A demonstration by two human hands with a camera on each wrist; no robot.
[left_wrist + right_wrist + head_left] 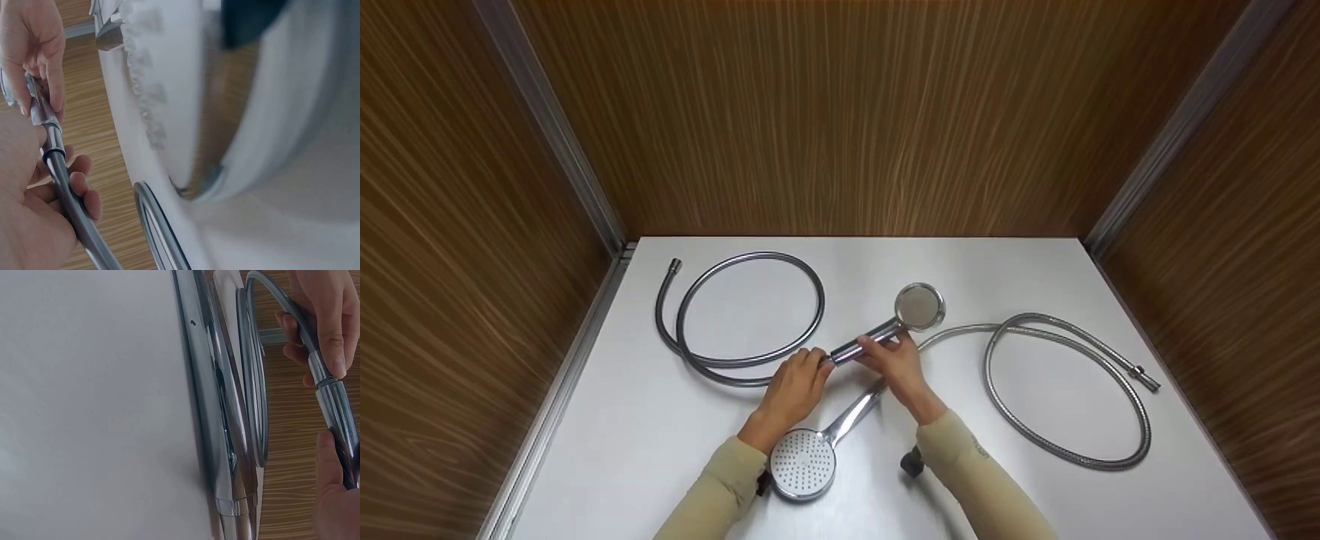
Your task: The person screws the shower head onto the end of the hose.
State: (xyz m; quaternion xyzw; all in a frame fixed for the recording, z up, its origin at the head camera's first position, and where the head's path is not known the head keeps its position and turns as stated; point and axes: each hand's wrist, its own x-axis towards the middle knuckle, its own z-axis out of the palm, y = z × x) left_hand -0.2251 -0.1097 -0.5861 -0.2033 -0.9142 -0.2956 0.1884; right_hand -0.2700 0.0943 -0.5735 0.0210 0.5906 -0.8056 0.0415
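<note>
Nearest, the large shower head (802,465) lies spray face up on the white table (607,465), its handle angled away toward the right. Just beyond it, the left hand (793,386) has its fingers curled round the dark hose (735,383), close behind the metal end fitting. Beyond and right of the large shower head, the right hand (896,364) pinches the small shower head (920,306) by its handle. Handle end and fitting meet between the hands; whether threaded, cannot tell. Well right of the large shower head, the silver hose (1102,464) lies in a loop. Farther out, left of and beyond the large shower head, the dark hose loops round to its loose end. Farthest, beyond everything, stands the wood-grain panel (840,120).
</note>
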